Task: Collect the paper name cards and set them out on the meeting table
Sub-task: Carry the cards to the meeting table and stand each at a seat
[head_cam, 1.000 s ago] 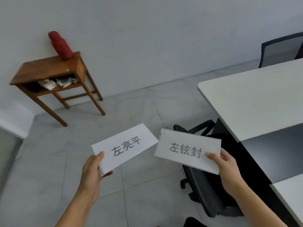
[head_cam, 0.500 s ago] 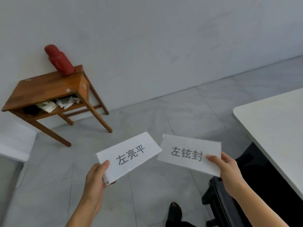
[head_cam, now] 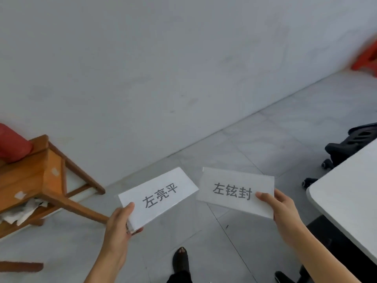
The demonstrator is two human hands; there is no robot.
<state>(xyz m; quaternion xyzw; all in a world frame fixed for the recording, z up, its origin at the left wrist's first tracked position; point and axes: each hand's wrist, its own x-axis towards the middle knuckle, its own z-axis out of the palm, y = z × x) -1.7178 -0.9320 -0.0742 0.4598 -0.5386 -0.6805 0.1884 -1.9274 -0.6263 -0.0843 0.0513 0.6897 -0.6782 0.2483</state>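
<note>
The wooden side table (head_cam: 40,180) is cut off by the left edge; only one corner, its legs and part of the lower shelf show, with crumpled pale papers (head_cam: 22,211) on that shelf too blurred to read. A red object (head_cam: 12,146) on its top is also cropped. At the far right a blurred red-orange shape (head_cam: 367,58) cannot be identified. The meeting table (head_cam: 350,197) shows only a white corner at the right edge, and a black office chair (head_cam: 346,144) behind it is mostly hidden.

The left hand (head_cam: 120,223) grips the near left corner of one name card (head_cam: 159,197), thumb on top and fingers curled beneath, where they are hardly visible. The right hand (head_cam: 283,211) pinches the near right corner of the second name card (head_cam: 234,190) the same way, its thumb on the printed face. Both cards are held in the air above the floor, faces up, their inner corners just beside each other but apart, left of the meeting table's corner.

A dark shoe (head_cam: 179,260) shows on the floor below the cards. Open grey tiled floor (head_cam: 265,139) runs between the side table and the meeting table, back to the white wall (head_cam: 183,58).
</note>
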